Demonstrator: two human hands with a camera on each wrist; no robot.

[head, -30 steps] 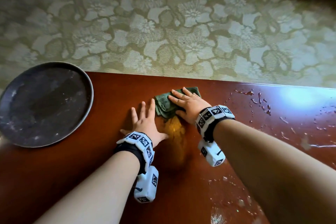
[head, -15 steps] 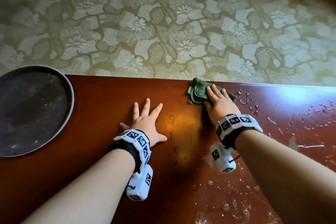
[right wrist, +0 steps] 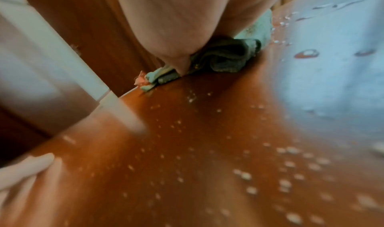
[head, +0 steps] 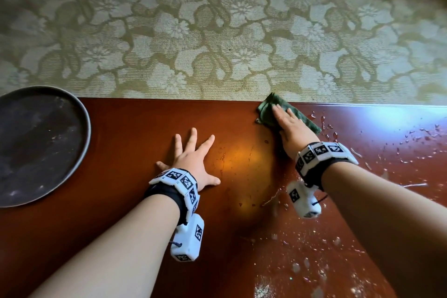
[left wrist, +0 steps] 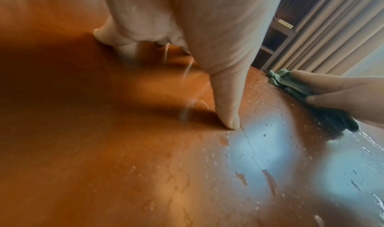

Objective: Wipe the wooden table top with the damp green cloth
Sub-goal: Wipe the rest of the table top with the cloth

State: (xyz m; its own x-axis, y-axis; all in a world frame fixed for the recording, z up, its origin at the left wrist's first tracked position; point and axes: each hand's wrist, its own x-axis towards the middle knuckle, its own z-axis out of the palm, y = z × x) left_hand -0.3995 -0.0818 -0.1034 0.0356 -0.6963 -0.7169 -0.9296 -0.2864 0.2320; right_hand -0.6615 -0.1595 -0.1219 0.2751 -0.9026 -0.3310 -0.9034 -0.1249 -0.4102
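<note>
The green cloth lies bunched at the far edge of the reddish wooden table, one corner just over the edge. My right hand presses flat on it with straight fingers. In the left wrist view the cloth shows under those fingers. In the right wrist view its folds bulge from beneath the palm. My left hand rests flat on the bare wood, fingers spread, to the left of the cloth.
A round dark metal tray sits on the table's left end. Water drops and streaks cover the right part of the table and the near right. A floral carpet lies beyond the far edge.
My right hand has slid the cloth away from the left hand, to the right and out to the table's far edge. The left hand has stayed flat in place.
</note>
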